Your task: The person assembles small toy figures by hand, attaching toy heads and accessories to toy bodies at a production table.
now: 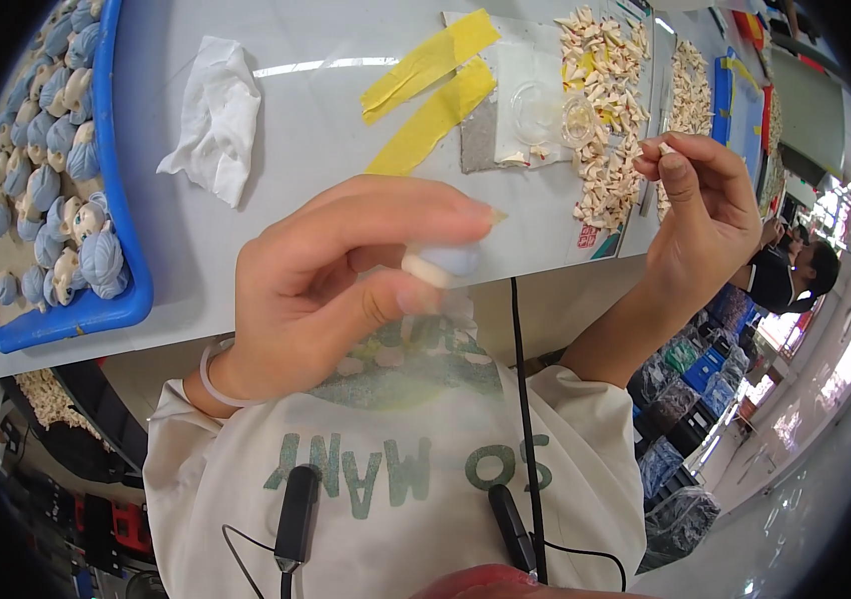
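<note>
Between the thumb and fingers of my left hand [315, 270] is a small doll head [450, 262], pale blue on top and cream below, slightly blurred. It is held in front of my chest, near the table's front edge. My right hand [700, 195] is raised at the right with thumb and forefinger pinched on a tiny cream piece [666, 149]. Beside that hand lies a heap of small pointed cream pieces [605, 120], some with reddish-brown ends. The two hands are well apart.
A blue tray [131, 311] full of blue-haired doll heads stands at the left. A crumpled white cloth [216, 120], yellow tape strips [435, 65] and a clear round dish [533, 110] lie on the table [315, 130]. A black cable [522, 399] hangs before me. Another person [795, 275] sits far right.
</note>
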`<state>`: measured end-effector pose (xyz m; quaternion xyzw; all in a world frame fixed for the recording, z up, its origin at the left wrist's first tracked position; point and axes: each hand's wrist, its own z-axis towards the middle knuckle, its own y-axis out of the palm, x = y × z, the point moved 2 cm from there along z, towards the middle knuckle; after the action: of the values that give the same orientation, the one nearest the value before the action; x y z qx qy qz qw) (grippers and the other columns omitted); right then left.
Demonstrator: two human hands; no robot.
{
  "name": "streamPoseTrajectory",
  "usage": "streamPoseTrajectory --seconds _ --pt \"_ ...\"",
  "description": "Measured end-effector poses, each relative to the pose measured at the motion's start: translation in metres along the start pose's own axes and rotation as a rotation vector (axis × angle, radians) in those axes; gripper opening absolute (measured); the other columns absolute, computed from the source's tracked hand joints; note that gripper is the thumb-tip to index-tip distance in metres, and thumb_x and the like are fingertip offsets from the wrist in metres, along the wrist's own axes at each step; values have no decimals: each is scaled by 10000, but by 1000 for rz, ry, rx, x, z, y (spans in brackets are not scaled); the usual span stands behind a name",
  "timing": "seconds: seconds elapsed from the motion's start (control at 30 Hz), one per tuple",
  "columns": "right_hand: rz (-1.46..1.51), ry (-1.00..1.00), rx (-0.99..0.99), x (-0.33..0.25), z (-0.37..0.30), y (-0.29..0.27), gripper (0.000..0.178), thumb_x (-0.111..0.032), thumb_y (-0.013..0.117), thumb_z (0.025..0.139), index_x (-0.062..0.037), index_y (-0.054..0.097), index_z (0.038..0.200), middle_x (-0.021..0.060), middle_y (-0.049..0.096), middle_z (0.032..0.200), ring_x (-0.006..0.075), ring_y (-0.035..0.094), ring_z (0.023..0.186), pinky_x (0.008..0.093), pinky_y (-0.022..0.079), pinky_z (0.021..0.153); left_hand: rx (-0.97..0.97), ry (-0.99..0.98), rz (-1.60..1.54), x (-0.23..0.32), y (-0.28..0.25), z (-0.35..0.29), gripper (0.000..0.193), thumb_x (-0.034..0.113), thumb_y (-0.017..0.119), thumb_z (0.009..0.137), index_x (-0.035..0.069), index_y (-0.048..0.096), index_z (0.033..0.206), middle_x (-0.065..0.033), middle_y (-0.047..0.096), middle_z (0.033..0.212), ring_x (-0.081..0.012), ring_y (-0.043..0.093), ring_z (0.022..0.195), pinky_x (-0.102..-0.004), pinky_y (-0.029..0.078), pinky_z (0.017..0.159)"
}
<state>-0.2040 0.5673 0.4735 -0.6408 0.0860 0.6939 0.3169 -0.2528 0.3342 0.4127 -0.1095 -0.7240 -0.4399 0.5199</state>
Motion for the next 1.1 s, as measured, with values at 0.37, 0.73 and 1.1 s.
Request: streamPoseTrajectory --seconds 0.37,0.73,1.1 --pt "-601 -262 -375 -17 19 35 124 44 663 640 43 576 729 69 543 785 133 490 730 224 381 688 -95 247 96 0 -3 9 297 69 685 704 -53 554 941 -183 485 1015 -251 562 877 -350 512 759" --pt "-675 -353 -376 -20 17 39 134 47 665 632 32 568 725 61 522 763 144 480 732 237 381 673 -37 275 81 -2 4 3 375 73 722 655 -54 566 972 -164 482 1015 -253 557 880 -361 496 784" --pt "10 -304 -484 -22 -41 49 235 -156 704 659 -9 532 725 112 482 725 164 439 686 246 344 634 -18 384 240 -4 7 2 435 -31 695 655 -39 493 1040 -178 469 1042 -267 554 924 -334 480 793"
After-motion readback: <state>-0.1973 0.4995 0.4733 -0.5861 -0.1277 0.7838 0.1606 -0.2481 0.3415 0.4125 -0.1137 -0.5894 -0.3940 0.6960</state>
